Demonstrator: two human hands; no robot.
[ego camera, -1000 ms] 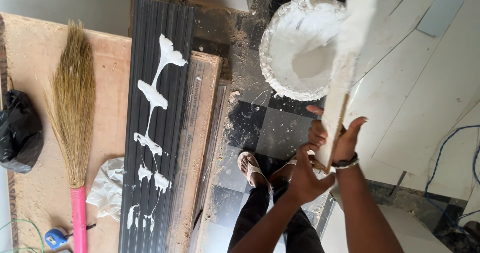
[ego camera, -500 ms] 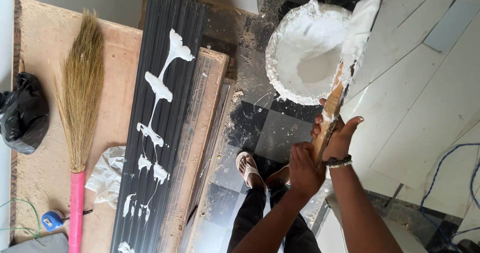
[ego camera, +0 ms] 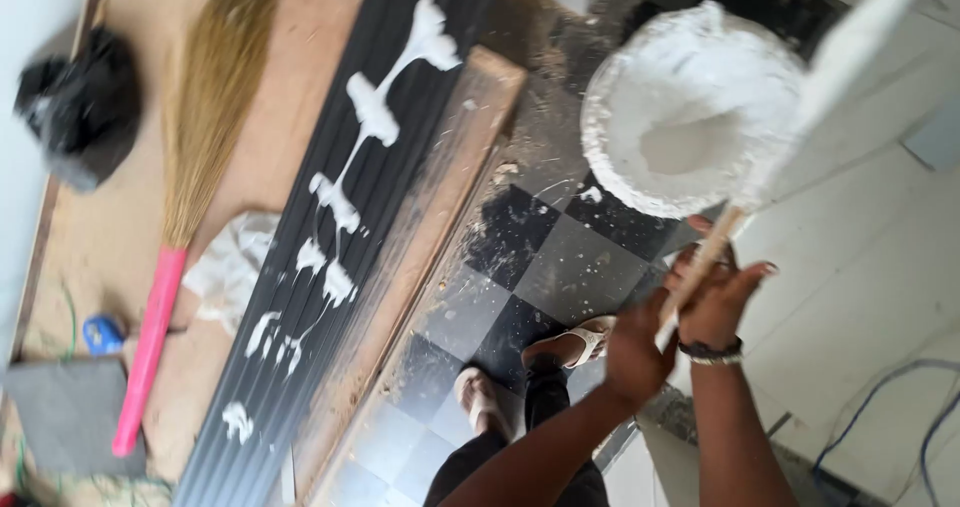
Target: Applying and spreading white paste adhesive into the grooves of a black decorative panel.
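Note:
My left hand point(ego camera: 640, 352) and my right hand point(ego camera: 722, 292) both grip the wooden handle of a long flat paddle point(ego camera: 800, 117) coated in white paste. The paddle's blade rises over the right rim of a round bucket point(ego camera: 610, 92) full of white paste on the floor. A black ribbed panel point(ego camera: 330, 267) with several white paste blobs along it lies on a wooden board point(ego camera: 110, 237) to the left, well away from my hands. My sandalled feet point(ego camera: 530, 367) stand on the black and white checkered floor point(ego camera: 520, 247) below the bucket.
A straw broom with a pink handle point(ego camera: 190, 187) lies on the wooden board beside a black bag point(ego camera: 80, 107), a crumpled white cloth point(ego camera: 230, 267), a blue item point(ego camera: 98, 334) and a grey slab point(ego camera: 65, 417). White boards point(ego camera: 860, 297) and blue cables point(ego camera: 890, 417) lie at the right.
The view has swung and tilted, so everything sits larger and slanted. The paddle stays in both hands beside the bucket, with its blade now leaning further right.

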